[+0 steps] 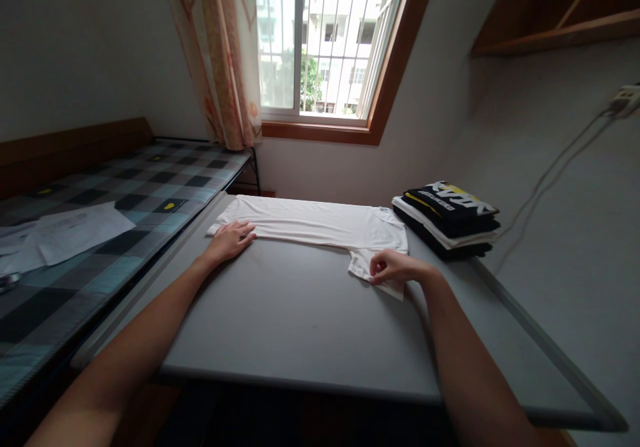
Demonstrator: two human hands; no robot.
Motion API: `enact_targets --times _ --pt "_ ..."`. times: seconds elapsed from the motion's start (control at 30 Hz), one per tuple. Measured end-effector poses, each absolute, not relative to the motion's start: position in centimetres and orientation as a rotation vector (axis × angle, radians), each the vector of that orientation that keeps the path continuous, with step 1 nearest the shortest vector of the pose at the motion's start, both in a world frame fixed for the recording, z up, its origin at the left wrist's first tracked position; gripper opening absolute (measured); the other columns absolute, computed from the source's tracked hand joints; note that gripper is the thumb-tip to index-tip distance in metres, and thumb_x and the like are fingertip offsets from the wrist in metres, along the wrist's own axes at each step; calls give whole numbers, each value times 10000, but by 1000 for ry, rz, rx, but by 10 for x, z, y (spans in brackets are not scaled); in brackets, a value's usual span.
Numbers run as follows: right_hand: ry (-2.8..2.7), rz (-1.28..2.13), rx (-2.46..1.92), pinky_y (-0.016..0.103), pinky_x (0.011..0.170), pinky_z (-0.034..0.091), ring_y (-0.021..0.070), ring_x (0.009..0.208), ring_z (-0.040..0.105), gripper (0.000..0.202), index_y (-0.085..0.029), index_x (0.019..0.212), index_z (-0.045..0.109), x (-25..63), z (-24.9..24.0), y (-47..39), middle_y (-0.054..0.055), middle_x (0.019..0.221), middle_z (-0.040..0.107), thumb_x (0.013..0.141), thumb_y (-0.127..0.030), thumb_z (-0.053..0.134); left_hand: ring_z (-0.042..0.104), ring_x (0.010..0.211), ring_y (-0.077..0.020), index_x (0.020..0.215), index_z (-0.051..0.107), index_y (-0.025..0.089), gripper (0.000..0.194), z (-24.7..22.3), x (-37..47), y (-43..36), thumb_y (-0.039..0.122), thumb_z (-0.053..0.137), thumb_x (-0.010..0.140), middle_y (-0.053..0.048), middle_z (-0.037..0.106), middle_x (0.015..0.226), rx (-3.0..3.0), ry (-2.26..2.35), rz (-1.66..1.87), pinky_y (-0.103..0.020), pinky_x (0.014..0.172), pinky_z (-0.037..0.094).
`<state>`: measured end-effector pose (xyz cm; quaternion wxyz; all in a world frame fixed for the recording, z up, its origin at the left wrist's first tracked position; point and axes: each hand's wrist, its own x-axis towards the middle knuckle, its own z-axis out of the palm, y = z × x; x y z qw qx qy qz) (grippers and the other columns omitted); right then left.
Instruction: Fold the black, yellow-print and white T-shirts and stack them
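A white shirt (pixel 310 222) lies folded lengthwise on the grey table (pixel 300 320), its long near edge running left to right. One sleeve sticks out toward the near side at the right. My left hand (pixel 234 239) rests flat on the shirt's left end, fingers spread. At the right, my right hand (pixel 390 266) pinches the sleeve between thumb and fingers, the wrist raised above the table.
Folded clothes (pixel 447 220), black and white, are stacked at the table's back right. Left of the table is a bed with a checked cover (pixel 200 174) and papers (pixel 80 230). A curtain (pixel 225 54) hangs beside the barred window.
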<state>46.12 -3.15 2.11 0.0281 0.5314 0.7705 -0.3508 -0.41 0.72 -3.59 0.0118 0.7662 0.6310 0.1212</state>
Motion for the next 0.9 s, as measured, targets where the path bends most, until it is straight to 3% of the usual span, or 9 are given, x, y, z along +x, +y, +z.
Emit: enact_targets --times 0.37,0.63,0.73,0.9 --pt "2433 -1277 1480 242 569 346 133 648 485 324 -159 692 629 455 30 -39 2 666 585 636 -465 719 592 1197 -285 1130 707 275 489 -20 -27 12 563 377 912 -59 612 1348 2221 2092 358 -375 951 459" --pt "2392 -1501 1424 228 544 323 108 608 471 364 -163 720 566 445 33 -44 -21 638 556 656 -476 740 534 1248 -295 1140 684 230 421 -23 -11 3 489 434 922 -100 619 1324 2345 2112 485 -477 1067 363" --pt "2361 -1581 1366 223 557 343 111 625 498 355 -157 735 571 443 30 -44 -15 658 583 661 -453 754 495 1280 -278 1159 671 219 396 -24 7 -1 463 484 910 -100 602 1330 2481 1929 617 -471 1105 332" --pt "2350 -1672 1316 216 560 354 101 622 506 347 -146 760 584 442 26 -41 -9 677 609 682 -438 756 528 1236 -245 1189 652 238 370 -18 64 -13 432 540 895 -84 612 1293 2605 1320 746 -408 1079 392"
